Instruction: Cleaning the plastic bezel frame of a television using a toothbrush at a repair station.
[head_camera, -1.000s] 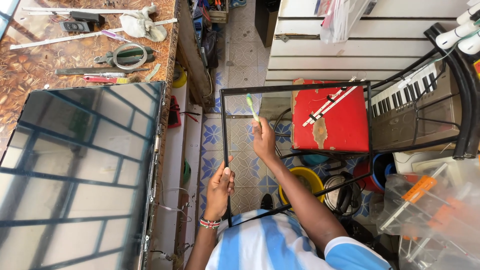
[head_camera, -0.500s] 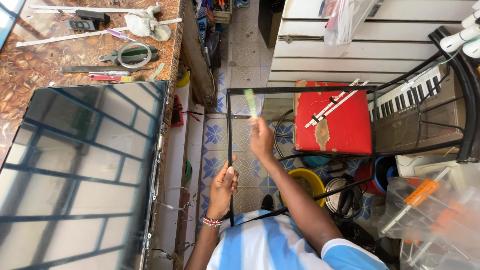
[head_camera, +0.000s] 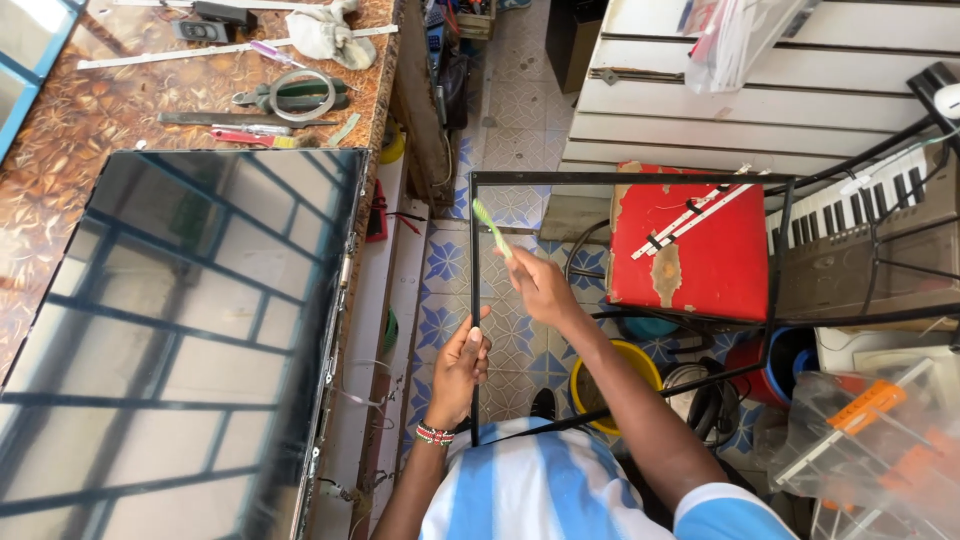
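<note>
The toothbrush (head_camera: 491, 226) has shifted vs half a sec ago: it pointed almost straight up near the top bar of the black frame (head_camera: 620, 179), now it tilts up-left w/ the green head closer to the frame's upper-left corner. Right hand (head_camera: 540, 285) sits a bit lower and more centre-frame than before, fingers clenched round the brush handle. Left hand (head_camera: 460, 365) hasn't moved: wrapped round the frame's left vertical bar, approx mid-height, beaded wristband at the wrist. Judgement: the brush is being swept toward the corner/left bar, so the brushing work is mid-stroke, not finished.

Where the thing is: the frame stands upright in front of the person, centre of picture, lower edge resting near the striped shirt at bottom centre, right side running over the red stool (head_camera: 690, 245).

Edges & room: inside the frame it's open, only tiled floor behind, so the brush hand has free swing there. Left of the frame the bench edge and the flat TV panel (head_camera: 180, 330) lie near, w/ loose wires hanging at the panel's right edge. Right side is crowded: stool, keyboard (head_camera: 860, 215) on a dark stand, yellow bucket (head_camera: 610, 385) lower centre, clear plastic crate lower right. Tools lie on the bench, upper left, well apart from both hands.
</note>
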